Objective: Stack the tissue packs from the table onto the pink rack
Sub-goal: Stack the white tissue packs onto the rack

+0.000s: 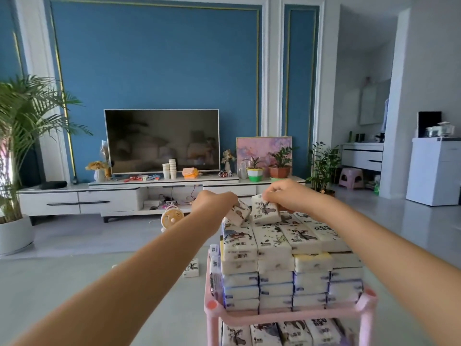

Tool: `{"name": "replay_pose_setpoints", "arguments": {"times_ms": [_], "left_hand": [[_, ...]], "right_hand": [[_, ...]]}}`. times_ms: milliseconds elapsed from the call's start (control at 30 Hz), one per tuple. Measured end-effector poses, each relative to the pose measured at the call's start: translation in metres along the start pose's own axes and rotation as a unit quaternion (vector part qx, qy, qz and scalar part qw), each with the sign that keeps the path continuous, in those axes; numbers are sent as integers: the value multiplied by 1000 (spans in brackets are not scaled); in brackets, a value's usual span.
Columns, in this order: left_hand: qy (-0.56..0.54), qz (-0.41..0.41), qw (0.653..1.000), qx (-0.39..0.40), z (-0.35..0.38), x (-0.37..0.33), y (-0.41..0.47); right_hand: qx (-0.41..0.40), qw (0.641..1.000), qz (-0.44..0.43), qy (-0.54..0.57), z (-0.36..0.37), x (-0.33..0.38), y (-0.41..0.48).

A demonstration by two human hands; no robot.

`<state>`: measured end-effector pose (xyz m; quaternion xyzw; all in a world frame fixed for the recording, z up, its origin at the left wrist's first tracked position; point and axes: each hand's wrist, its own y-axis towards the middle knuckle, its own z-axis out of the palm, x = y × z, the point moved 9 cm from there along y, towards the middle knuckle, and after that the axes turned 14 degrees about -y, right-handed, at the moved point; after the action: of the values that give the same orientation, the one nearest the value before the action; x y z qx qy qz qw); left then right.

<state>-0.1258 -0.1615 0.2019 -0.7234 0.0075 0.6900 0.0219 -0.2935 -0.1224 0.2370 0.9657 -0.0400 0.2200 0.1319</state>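
Observation:
The pink rack [294,314] stands at the lower right, piled with several layers of white tissue packs [287,268]. My left hand [214,203] grips a tilted tissue pack [238,213] at the far left of the pile's top. My right hand [287,193] pinches another white pack [265,209] by its upper edge, holding it upright on the top layer. More packs fill the rack's lower shelf [282,333]. One loose pack [191,267] lies on the floor left of the rack.
A small round fan [172,218] stands on the floor beyond the rack. A TV [162,141] sits on a long white cabinet [124,196] against the blue wall. Potted plants stand at left [15,146] and right [323,166]. A pink stool [351,177] is at far right.

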Motion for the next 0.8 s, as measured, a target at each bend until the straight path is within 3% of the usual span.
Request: {"name": "replay_pose_setpoints", "arguments": {"times_ms": [133,467,600,700,800], "left_hand": [[108,20,994,9,-4,2,5],[120,0,992,46,-5,9,7],[60,15,997,53,-17,13,11],[43,17,998,47,-39,23,13],[60,22,997,39,-74,42,15]], "right_hand": [[-15,997,-8,-80,4,6,4],[-2,995,-6,-97,13,9,7],[-97,987,-36,-123,-7,27,-8],[-190,972,-113,-75,-20,77,-41],[-184,961,-197,61,3,139,-90]]}}
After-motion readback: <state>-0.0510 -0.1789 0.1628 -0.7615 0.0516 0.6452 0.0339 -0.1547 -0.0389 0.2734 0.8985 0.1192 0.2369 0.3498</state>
